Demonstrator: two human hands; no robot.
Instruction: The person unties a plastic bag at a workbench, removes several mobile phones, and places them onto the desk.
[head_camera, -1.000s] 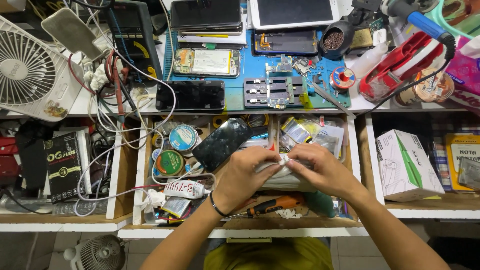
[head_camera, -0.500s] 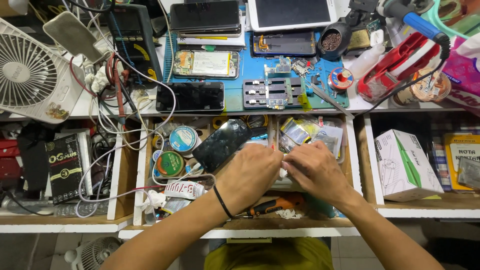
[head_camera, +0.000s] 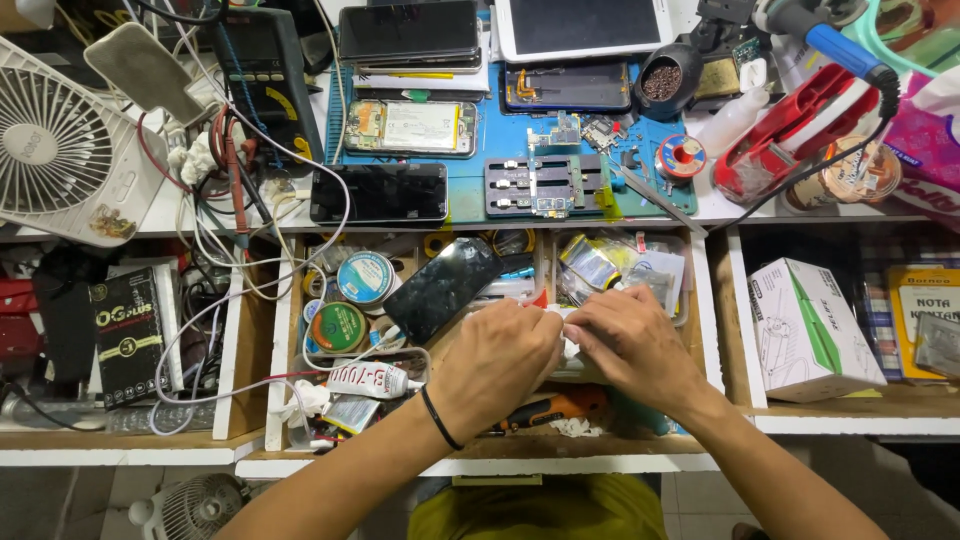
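We saw both hands meeting over the open drawer (head_camera: 285, 400) below the workbench. The left hand (head_camera: 495, 355) and the right hand (head_camera: 630, 345) were curled knuckles-up with their fingertips pressed together around a small white object (head_camera: 568, 350), of which only a sliver showed between them; we could not tell what it was, nor exactly how tightly each hand pinched it, though both sets of fingers were clearly closed on it. A black band sat on the left wrist. That white object hung above the middle of the drawer, just right of a dark phone (head_camera: 440, 288) lying tilted across the clutter. Near the left hand lay a white glue tube (head_camera: 368, 380) and two round tins (head_camera: 352, 300), one blue-topped and one green. Under the hands an orange-handled tool (head_camera: 550, 408) rested at the drawer's front. Small plastic bags (head_camera: 620, 270) filled the right compartment, just beyond the right hand. Up on the bench, a blue mat (head_camera: 470, 185) carried a phone with its back removed (head_camera: 412, 127), another dark phone (head_camera: 380, 193) and a black holding fixture (head_camera: 548, 185). A white fan (head_camera: 60, 145) stood at the far left, and a white and green box (head_camera: 810, 325) sat on the shelf to the right.
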